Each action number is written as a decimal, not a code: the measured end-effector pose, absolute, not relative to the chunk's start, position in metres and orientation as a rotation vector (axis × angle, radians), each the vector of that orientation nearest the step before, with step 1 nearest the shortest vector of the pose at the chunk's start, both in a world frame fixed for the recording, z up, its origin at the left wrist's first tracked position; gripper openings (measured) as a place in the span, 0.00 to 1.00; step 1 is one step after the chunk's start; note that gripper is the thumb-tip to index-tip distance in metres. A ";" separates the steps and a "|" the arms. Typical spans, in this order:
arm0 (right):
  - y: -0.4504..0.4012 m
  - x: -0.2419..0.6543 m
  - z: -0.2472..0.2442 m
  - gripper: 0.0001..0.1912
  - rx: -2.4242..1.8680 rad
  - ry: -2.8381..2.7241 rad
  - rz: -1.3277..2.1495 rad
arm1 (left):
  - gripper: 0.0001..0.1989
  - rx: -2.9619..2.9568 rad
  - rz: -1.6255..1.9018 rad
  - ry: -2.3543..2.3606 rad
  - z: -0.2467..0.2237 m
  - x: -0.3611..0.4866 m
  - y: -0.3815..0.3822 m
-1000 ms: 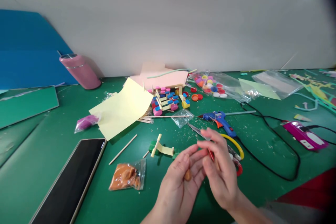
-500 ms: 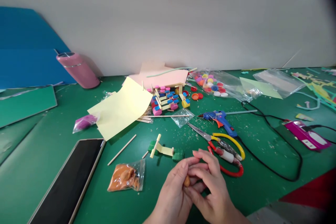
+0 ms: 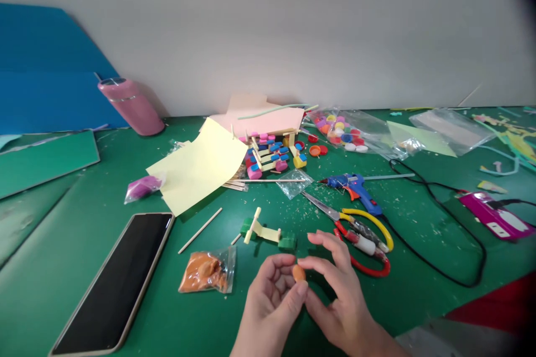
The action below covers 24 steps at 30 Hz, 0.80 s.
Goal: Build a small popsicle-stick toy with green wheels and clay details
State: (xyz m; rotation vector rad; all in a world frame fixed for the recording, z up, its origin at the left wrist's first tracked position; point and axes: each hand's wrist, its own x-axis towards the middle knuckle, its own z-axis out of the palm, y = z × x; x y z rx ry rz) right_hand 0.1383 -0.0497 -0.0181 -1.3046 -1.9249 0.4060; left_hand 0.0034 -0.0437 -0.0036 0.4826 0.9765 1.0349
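Note:
A small orange lump of modelling clay [image 3: 298,274] is pinched at the thumb and index finger of my left hand [image 3: 273,298], its other fingers curled in. My right hand [image 3: 338,284] closes on the lump from the other side with thumb and index fingertip, the remaining fingers raised. Just beyond my hands stands a small scooter-like model [image 3: 266,232] with green clay ends and a pale yellow body. Left of my hands lies a clear bag of orange clay [image 3: 206,272]. Scissors [image 3: 347,223] with red and yellow handles rest close to my right hand.
A phone [image 3: 115,284] lies at left, near a wooden stick [image 3: 200,231] and yellow sheet [image 3: 201,167]. Behind are several colourful models [image 3: 272,156] and bagged bottle caps [image 3: 341,133]. A blue glue gun [image 3: 352,185] trails a black cable. A pink tumbler [image 3: 133,107] leans against the wall.
My cupped hands have opened apart a little, and the orange clay lump now shows between my fingertips. The whole view has shifted slightly.

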 end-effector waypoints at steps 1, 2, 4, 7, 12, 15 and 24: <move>-0.050 0.137 -0.018 0.13 -1.302 -1.935 0.405 | 0.11 0.526 1.058 1.017 -0.004 0.003 -0.044; -0.050 0.135 -0.018 0.13 -1.300 -1.944 0.406 | 0.10 0.559 1.068 1.047 -0.004 0.002 -0.045; -0.050 0.132 -0.019 0.14 -1.289 -1.955 0.401 | 0.09 0.606 1.063 1.091 -0.003 -0.001 -0.046; -0.051 0.130 -0.019 0.19 -1.258 -1.958 0.402 | 0.08 0.739 1.067 1.174 -0.003 -0.011 -0.051; -0.053 0.132 -0.024 0.21 -1.245 -1.975 0.436 | 0.09 1.502 1.250 1.420 -0.004 -0.040 -0.056; -0.054 0.132 -0.027 0.20 -1.270 -1.982 0.460 | 0.11 2.027 1.234 1.559 -0.003 -0.062 -0.049; -0.054 0.133 -0.028 0.19 -1.325 -1.978 0.547 | 0.06 2.444 1.054 2.028 -0.004 -0.103 -0.027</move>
